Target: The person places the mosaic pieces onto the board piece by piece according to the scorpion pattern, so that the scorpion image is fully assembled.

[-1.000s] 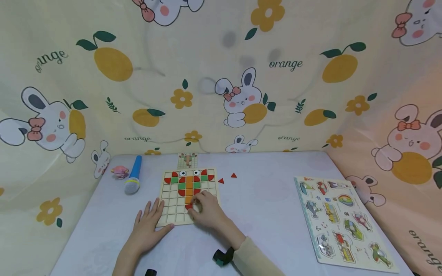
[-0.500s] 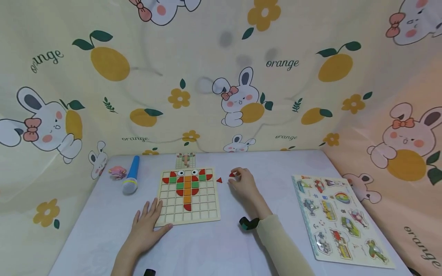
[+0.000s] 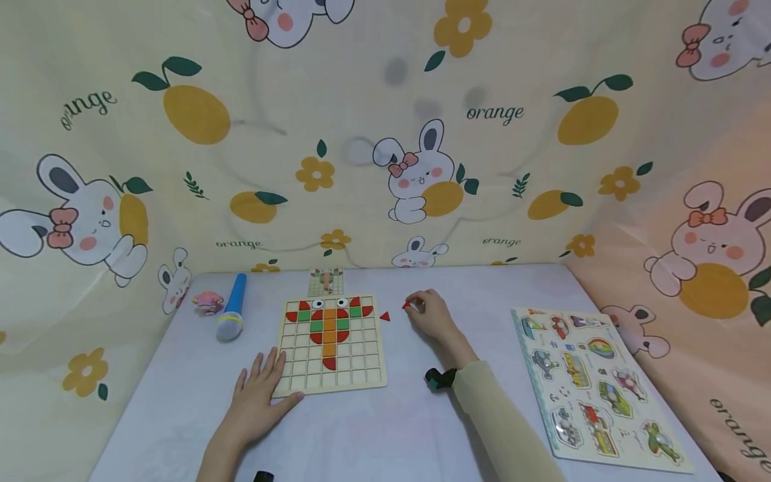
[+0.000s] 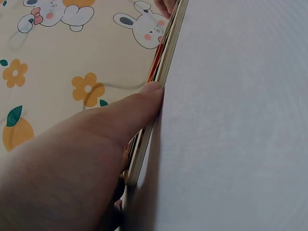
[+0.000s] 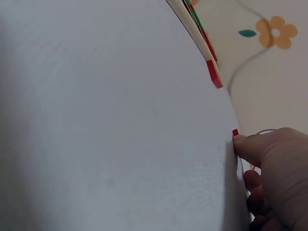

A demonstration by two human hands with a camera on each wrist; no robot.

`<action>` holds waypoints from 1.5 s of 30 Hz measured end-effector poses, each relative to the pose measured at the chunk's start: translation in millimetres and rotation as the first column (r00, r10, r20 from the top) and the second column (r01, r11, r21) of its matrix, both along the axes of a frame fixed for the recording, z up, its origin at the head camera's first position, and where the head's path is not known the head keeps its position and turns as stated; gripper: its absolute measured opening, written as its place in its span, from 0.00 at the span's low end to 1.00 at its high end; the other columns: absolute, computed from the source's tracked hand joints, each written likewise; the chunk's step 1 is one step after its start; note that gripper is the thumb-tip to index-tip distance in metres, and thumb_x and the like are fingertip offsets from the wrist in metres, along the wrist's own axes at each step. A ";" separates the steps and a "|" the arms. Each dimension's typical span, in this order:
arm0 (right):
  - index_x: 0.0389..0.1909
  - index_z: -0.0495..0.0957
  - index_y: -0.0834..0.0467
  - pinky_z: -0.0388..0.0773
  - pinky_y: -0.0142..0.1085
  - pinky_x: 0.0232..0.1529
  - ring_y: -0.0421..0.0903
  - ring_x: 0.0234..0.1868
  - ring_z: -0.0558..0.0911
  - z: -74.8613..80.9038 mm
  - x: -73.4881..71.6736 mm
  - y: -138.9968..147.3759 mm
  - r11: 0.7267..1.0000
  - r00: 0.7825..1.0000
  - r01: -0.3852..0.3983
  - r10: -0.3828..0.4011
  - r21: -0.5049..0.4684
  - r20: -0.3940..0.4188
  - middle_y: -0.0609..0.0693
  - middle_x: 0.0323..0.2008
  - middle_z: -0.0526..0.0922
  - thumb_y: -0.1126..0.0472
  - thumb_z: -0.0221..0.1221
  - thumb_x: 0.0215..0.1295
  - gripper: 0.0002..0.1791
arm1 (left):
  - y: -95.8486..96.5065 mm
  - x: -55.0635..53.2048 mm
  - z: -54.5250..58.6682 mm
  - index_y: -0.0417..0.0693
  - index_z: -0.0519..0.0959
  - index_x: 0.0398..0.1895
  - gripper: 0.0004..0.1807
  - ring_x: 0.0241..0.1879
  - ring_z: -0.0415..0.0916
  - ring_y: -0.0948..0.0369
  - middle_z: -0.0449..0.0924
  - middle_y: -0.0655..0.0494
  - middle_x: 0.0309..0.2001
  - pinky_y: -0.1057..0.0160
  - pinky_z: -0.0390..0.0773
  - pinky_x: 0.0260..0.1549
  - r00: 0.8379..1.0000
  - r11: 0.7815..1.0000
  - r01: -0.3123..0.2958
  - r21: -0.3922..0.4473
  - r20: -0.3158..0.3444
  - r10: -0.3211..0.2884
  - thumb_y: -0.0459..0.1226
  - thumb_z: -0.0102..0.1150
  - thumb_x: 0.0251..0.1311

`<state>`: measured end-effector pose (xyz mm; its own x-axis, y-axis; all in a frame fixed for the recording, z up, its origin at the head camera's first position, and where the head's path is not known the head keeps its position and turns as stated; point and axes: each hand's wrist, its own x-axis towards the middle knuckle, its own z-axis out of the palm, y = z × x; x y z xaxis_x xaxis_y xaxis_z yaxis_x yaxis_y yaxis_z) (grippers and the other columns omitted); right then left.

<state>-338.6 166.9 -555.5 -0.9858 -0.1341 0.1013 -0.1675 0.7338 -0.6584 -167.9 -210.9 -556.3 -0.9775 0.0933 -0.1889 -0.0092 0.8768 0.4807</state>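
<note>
A square wooden grid board (image 3: pixel 361 358) lies on the table, with red, green and orange pieces and two eye pieces set in its squares. My left hand (image 3: pixel 259 395) rests at its lower left corner, fingers spread; the left wrist view shows the thumb (image 4: pixel 153 89) against the board's edge. To the right of the board, my right hand (image 3: pixel 431 317) pinches a small red triangle piece (image 3: pixel 406 306) between thumb and fingertips. The right wrist view shows only a bit of that piece. Another red triangle (image 3: pixel 385 316) lies loose just beside the board's right edge.
Behind the board is a small pattern card (image 3: pixel 326 282). A blue toy microphone (image 3: pixel 231 308) and a pink toy (image 3: pixel 208 302) lie at the back left. On the right sits a vehicle puzzle board (image 3: pixel 587 385). A printed cloth hangs along the table's back.
My right hand has left the lower orange and red pieces on the board, moved right to the far red triangle, and now pinches it. The left hand stays in place.
</note>
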 end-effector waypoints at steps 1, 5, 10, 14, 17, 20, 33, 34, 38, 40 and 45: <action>0.52 0.87 0.58 0.79 0.45 0.49 0.51 0.45 0.77 0.0 -0.6 0.5 1.000 1.000 -0.004 0.004 0.003 0.000 0.56 0.47 0.81 0.59 0.67 0.73 0.12 | 0.0 -0.2 0.0 0.41 0.51 0.85 0.60 0.84 0.30 0.34 0.41 0.38 0.86 0.26 0.28 0.76 1.000 1.000 0.000 -0.001 -0.002 0.000 0.70 0.59 0.65; 0.51 0.86 0.58 0.78 0.43 0.48 0.51 0.45 0.77 0.8 -1.4 2.5 1.000 1.000 -0.010 0.010 0.014 0.007 0.55 0.46 0.80 0.58 0.67 0.73 0.11 | -0.5 -0.9 -0.7 0.41 0.51 0.85 0.59 0.84 0.30 0.33 0.41 0.38 0.86 0.26 0.28 0.76 1.000 1.000 0.004 -0.008 -0.012 -0.005 0.70 0.58 0.66; 0.51 0.86 0.58 0.76 0.40 0.43 0.49 0.42 0.76 7.5 5.0 0.2 1.000 1.000 -0.012 0.012 0.003 0.017 0.54 0.42 0.80 0.58 0.68 0.72 0.11 | -0.3 -0.3 -0.4 0.40 0.51 0.85 0.59 0.84 0.31 0.33 0.42 0.37 0.86 0.26 0.29 0.76 1.000 1.000 0.006 0.002 -0.013 -0.006 0.69 0.59 0.66; 0.51 0.86 0.60 0.76 0.39 0.40 0.48 0.40 0.76 18.9 17.6 -12.8 0.998 0.999 -0.030 0.031 -0.055 0.016 0.54 0.43 0.81 0.59 0.69 0.71 0.12 | 0.0 0.1 1.0 0.40 0.51 0.85 0.59 0.84 0.30 0.33 0.42 0.37 0.85 0.26 0.29 0.76 1.000 1.000 0.006 0.002 -0.009 -0.006 0.69 0.59 0.66; 0.50 0.87 0.59 0.74 0.37 0.39 0.47 0.39 0.76 26.6 30.1 -28.8 0.993 0.998 -0.065 0.066 -0.094 0.012 0.53 0.41 0.81 0.59 0.71 0.69 0.12 | 0.1 0.5 1.5 0.39 0.51 0.85 0.59 0.84 0.30 0.33 0.41 0.37 0.85 0.26 0.29 0.76 1.000 1.000 0.005 -0.001 -0.010 -0.005 0.69 0.58 0.66; 0.48 0.87 0.58 0.73 0.35 0.37 0.45 0.37 0.75 29.7 44.2 -46.4 0.987 0.993 -0.116 0.117 -0.114 0.006 0.50 0.39 0.80 0.58 0.72 0.68 0.12 | 0.1 0.7 1.3 0.39 0.51 0.85 0.59 0.84 0.30 0.33 0.41 0.37 0.86 0.26 0.29 0.76 1.000 1.000 0.004 0.003 -0.012 -0.004 0.69 0.59 0.66; 0.43 0.89 0.49 0.75 0.33 0.42 0.40 0.39 0.75 17.5 91.3 -101.0 0.946 0.945 -0.306 0.315 -0.103 0.090 0.42 0.37 0.80 0.52 0.75 0.65 0.09 | 0.3 -0.4 1.3 0.39 0.51 0.85 0.59 0.84 0.31 0.33 0.42 0.37 0.85 0.26 0.29 0.77 1.000 1.000 0.005 -0.001 -0.015 -0.005 0.69 0.58 0.66; 0.43 0.89 0.48 0.74 0.33 0.43 0.39 0.40 0.75 15.9 92.4 -102.2 0.946 0.944 -0.310 0.318 -0.091 0.086 0.41 0.37 0.80 0.52 0.75 0.65 0.09 | 0.6 -0.2 1.8 0.39 0.52 0.85 0.59 0.84 0.31 0.33 0.42 0.37 0.85 0.26 0.29 0.76 1.000 1.000 0.006 -0.002 -0.014 -0.006 0.69 0.58 0.66; 0.42 0.90 0.46 0.69 0.38 0.46 0.38 0.39 0.73 9.5 93.9 -103.7 0.943 0.942 -0.330 0.332 -0.041 0.054 0.39 0.37 0.79 0.51 0.75 0.65 0.08 | 0.5 0.5 2.8 0.39 0.51 0.85 0.59 0.84 0.31 0.33 0.42 0.38 0.86 0.26 0.29 0.76 1.000 1.000 0.005 -0.002 -0.008 -0.005 0.69 0.59 0.66; 0.43 0.90 0.45 0.65 0.40 0.46 0.38 0.39 0.72 7.3 94.1 -103.5 0.940 0.939 -0.341 0.342 -0.024 0.039 0.38 0.37 0.79 0.50 0.74 0.66 0.08 | 0.3 0.6 2.6 0.39 0.51 0.85 0.59 0.84 0.30 0.33 0.42 0.38 0.86 0.26 0.29 0.76 1.000 1.000 0.003 -0.004 -0.005 -0.003 0.69 0.59 0.66; 0.43 0.90 0.44 0.61 0.40 0.45 0.37 0.38 0.71 1.6 94.7 -102.3 0.936 0.936 -0.352 0.352 -0.010 -0.014 0.38 0.38 0.79 0.49 0.73 0.66 0.08 | -0.2 0.4 2.0 0.40 0.51 0.85 0.59 0.84 0.31 0.33 0.42 0.38 0.86 0.26 0.29 0.77 1.000 1.000 0.006 -0.001 -0.011 -0.006 0.69 0.59 0.66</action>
